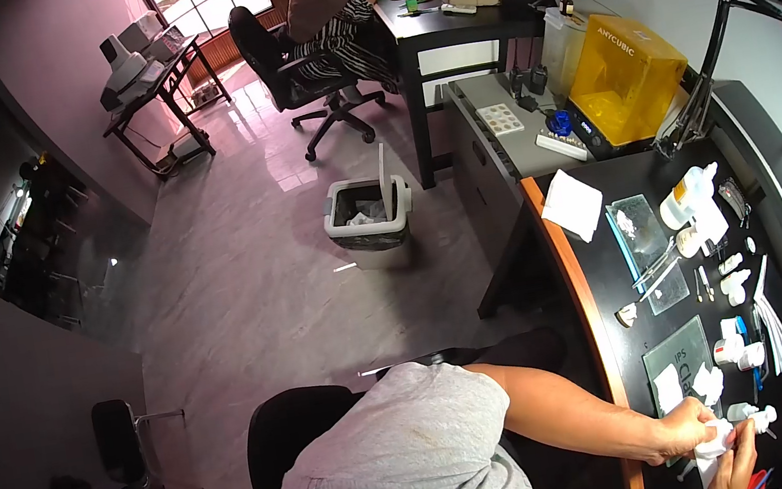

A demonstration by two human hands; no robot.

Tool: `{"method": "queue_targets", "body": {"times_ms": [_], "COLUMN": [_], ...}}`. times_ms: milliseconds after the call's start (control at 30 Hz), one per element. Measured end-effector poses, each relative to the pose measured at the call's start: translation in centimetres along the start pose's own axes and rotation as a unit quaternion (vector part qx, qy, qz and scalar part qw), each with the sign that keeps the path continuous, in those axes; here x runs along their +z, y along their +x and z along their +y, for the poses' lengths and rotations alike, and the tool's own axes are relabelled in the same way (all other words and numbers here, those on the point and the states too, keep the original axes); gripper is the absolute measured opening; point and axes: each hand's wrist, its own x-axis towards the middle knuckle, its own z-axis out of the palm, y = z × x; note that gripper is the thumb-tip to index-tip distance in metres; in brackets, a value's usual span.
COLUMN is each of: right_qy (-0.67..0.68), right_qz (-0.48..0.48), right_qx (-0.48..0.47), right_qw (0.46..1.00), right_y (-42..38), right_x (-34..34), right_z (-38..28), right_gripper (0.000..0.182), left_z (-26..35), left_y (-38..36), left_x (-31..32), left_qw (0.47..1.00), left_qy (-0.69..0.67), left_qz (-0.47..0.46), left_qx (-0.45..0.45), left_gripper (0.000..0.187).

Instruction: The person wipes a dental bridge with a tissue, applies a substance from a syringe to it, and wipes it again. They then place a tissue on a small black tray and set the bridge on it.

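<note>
At the desk's lower right, my left hand [686, 428] is closed on a small white object [714, 440]; its exact kind is too small to make out. My right hand [736, 468] comes in from below, its fingers bent against the same object. Just beyond the hands stand small white bottles [763, 419]. White crumpled tissues [707, 383] lie on a glass slab [678, 349] beside my left hand. White jars [727, 351] stand to the right of that slab.
Farther up the desk are tweezers [655, 266], a second glass slab [666, 289], a large white bottle [689, 197] and a paper towel [572, 205]. A yellow-covered machine [628, 67] stands behind. A bin [371, 239] is on the floor; another person [332, 20] sits at a far desk.
</note>
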Motion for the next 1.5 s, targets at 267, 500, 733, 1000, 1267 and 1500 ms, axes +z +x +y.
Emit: {"method": "queue_targets", "body": {"times_ms": [267,500,733,1000,1267,1500], "right_qy": [-0.031,0.057,0.190,0.137,0.156,0.108], "right_qz": [0.035,0.126,0.286,0.412,0.445,0.465], "right_qx": [-0.098,-0.116,-0.075,-0.141,-0.120,-0.140], "right_qw": [0.994,0.984,0.936,0.890,0.874,0.868], "right_y": [0.3,1.6,3.1,4.7,5.0,5.6], "right_x": [0.1,1.0,4.4,5.8,5.8,5.8], "right_z": [1.3,5.1,3.3,4.0,5.7,6.9], "right_gripper": [0.026,0.032,0.051,0.076,0.083,0.091], "left_z": [0.3,0.9,4.4,6.8,8.1,7.0], "left_y": [0.4,0.7,-0.4,2.7,5.6,8.3], "left_x": [-0.8,-0.4,-0.6,-1.9,-1.2,-1.0], "left_qw": [0.999,0.999,0.998,0.989,0.971,0.954], "left_qy": [0.007,0.011,0.029,0.011,0.137,0.216], "left_qz": [-0.030,-0.039,-0.039,-0.107,-0.150,-0.196], "left_qx": [-0.028,-0.017,0.051,-0.100,-0.127,-0.066], "left_gripper": [0.025,0.024,0.021,0.027,0.027,0.020]}}
